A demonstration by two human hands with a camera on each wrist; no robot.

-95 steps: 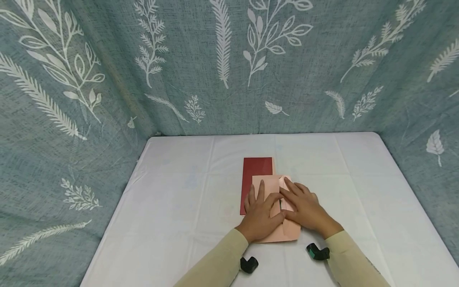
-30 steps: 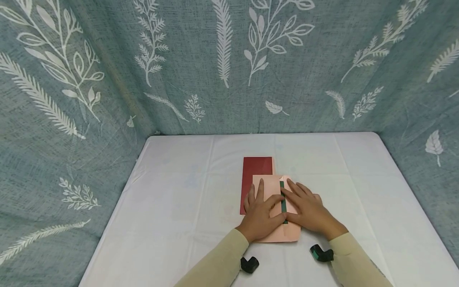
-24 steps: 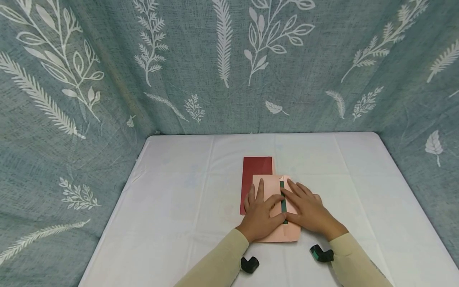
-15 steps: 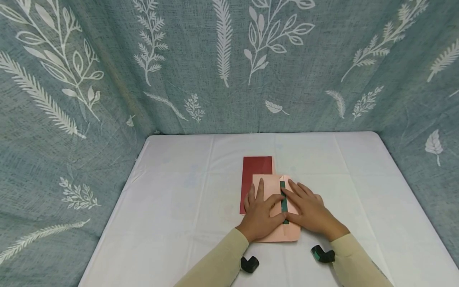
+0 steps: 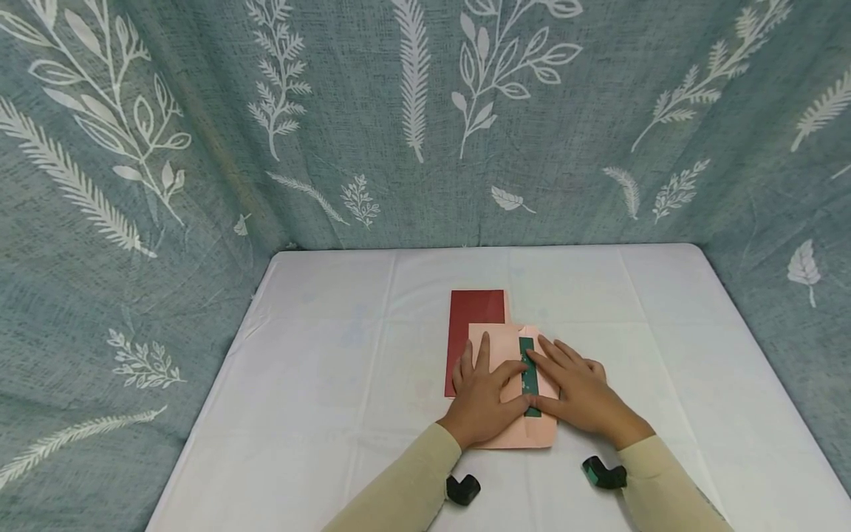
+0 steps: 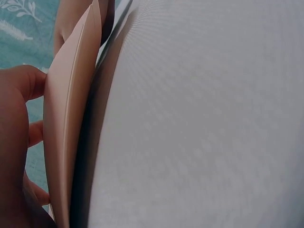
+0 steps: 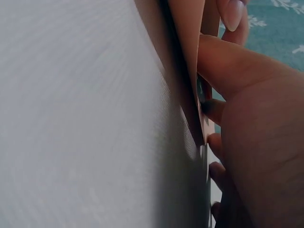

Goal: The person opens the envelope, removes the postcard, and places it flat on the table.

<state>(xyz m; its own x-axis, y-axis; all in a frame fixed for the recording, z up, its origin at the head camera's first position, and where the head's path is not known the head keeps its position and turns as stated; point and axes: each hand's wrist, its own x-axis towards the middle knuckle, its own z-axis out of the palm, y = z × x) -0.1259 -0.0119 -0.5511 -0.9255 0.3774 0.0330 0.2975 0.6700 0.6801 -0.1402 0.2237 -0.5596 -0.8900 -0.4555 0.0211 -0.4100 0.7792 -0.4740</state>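
Note:
A pale pink folded paper piece [image 5: 501,437] lies on the table in the head view, its panels parted along a lengthwise gap. Through that gap shows a dark green strip [image 5: 527,345] with small pale marks. My left hand [image 5: 484,403] rests on the left panel with fingers spread. On the right panel lies my right hand [image 5: 580,391], fingers extended, its thumb tip close by the left thumb at the gap. Both wrist views show the paper's near end standing slightly open, with a dark layer beneath the pink panel [image 6: 59,109]. A red rectangular paper piece [image 5: 476,309] lies partly under it.
A white cloth [image 5: 332,406] covers the table. Blue-green curtains [image 5: 425,199] with white leaf prints hang behind and at both sides. Black wrist devices, one at the left sleeve [image 5: 463,490] and one at the right sleeve [image 5: 603,473], sit just above the cloth.
My right hand has shifted slightly right, and the gap has widened from a thin line to a broad green strip. My left hand has stayed nearly still.

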